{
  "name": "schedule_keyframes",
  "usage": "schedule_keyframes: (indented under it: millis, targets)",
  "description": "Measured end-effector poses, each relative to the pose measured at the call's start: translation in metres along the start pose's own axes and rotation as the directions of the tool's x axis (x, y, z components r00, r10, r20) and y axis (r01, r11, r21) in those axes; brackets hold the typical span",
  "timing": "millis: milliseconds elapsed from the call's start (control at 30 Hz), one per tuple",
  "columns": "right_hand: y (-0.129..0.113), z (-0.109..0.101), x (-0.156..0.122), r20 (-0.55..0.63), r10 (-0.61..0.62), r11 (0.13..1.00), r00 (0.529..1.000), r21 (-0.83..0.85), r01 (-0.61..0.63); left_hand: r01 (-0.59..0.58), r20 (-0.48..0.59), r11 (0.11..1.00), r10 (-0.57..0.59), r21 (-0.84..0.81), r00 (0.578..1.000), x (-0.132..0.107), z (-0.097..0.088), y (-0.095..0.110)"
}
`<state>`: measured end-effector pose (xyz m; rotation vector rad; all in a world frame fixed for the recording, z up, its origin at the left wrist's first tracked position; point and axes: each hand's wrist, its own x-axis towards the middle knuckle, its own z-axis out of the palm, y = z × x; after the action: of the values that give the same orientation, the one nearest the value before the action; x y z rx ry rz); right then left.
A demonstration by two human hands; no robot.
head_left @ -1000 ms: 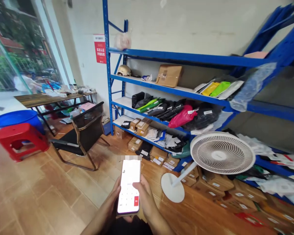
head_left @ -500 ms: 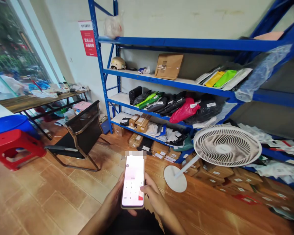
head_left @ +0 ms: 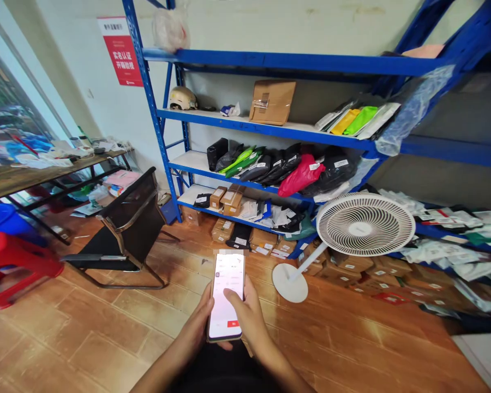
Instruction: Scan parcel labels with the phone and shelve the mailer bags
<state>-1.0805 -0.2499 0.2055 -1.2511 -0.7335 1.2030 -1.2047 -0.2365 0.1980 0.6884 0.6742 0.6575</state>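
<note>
A lit smartphone (head_left: 227,284) is upright in front of me at the bottom centre of the head view. My left hand (head_left: 199,323) wraps around its left edge and back, fingers closed on it. My right hand (head_left: 247,319) cups the phone's right edge, with the thumb lying across the lower half of the screen. Both forearms come up from the bottom edge.
Blue metal shelving (head_left: 265,128) along the wall holds parcels, bags and boxes. A white standing fan (head_left: 364,225) is on the wooden floor to the right. A black chair (head_left: 126,229), a wooden table (head_left: 45,169) and a red stool (head_left: 12,265) stand at left.
The view has swung to the right, so chair, stool and shelving slid left. The phone's keypad screen changed to a mostly blank page, and my right thumb moved up onto the screen.
</note>
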Motion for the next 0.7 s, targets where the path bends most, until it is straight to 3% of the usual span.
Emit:
schedule_keyframes:
  millis: [100,200,367,700]
  targets:
    - [0.004,0.006,-0.001,-0.001,-0.007,1.0,1.0,0.029,0.007,0.007,0.007,1.0,-0.007,-0.012,1.0,-0.003,-0.006,0.002]
    - [0.004,0.005,-0.004,0.091,-0.003,0.995,0.996,0.098,-0.006,-0.001,0.039,0.999,0.003,-0.044,0.999,-0.005,-0.013,0.005]
    - [0.008,0.0,-0.009,0.239,0.014,0.999,0.971,0.047,-0.026,-0.002,0.084,0.995,0.01,-0.099,0.996,-0.006,-0.024,0.009]
    - [0.012,0.008,-0.008,0.238,0.03,0.997,0.971,0.064,-0.047,0.014,0.227,0.991,0.017,-0.133,0.974,-0.006,-0.046,0.01]
